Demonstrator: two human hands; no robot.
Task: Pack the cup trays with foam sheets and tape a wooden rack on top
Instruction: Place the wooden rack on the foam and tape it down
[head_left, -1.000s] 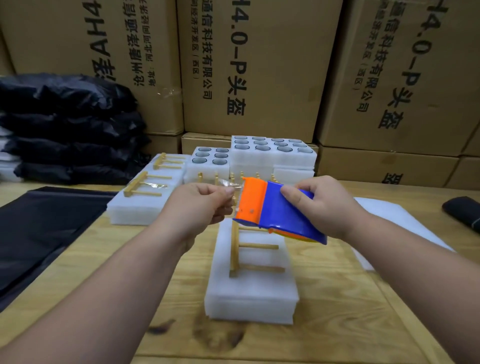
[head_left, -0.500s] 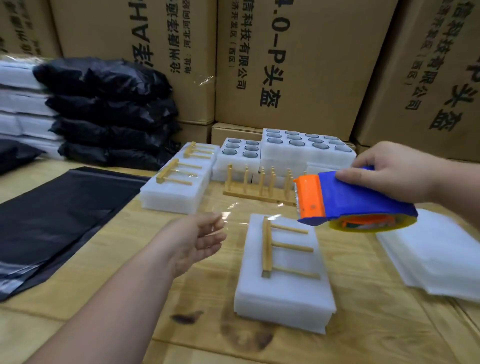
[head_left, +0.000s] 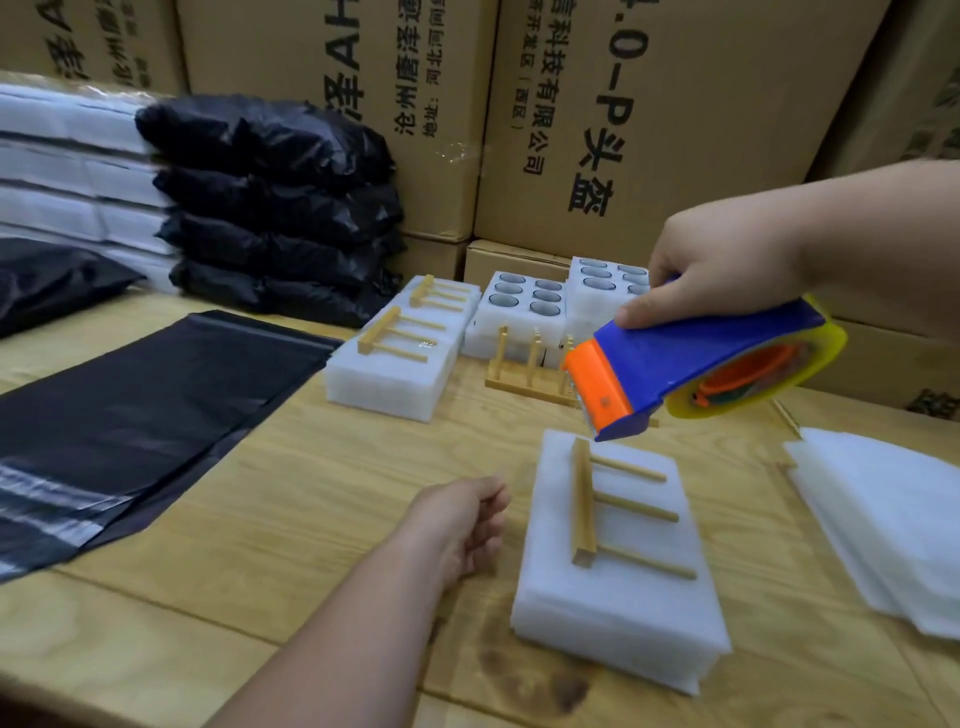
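A white foam-wrapped pack (head_left: 623, 603) lies on the wooden table with a wooden rack (head_left: 583, 504) flat on top of it. My right hand (head_left: 727, 260) grips a blue and orange tape dispenser (head_left: 696, 364), held in the air above the pack's far end with the orange blade end pointing down and left. My left hand (head_left: 460, 525) is low over the table just left of the pack, thumb and curled fingers pinched together on the end of the clear tape, which barely shows.
Another foam pack (head_left: 389, 384) with two racks sits further back, beside cup trays (head_left: 524, 296) and an upright rack (head_left: 524, 387). Loose foam sheets (head_left: 883, 530) lie to the right, a black bag (head_left: 130, 415) to the left, and cardboard boxes (head_left: 649, 130) behind.
My hands have separated. The right one lifted the dispenser up and to the right, and the left dropped to the table beside the pack. The view swung left.
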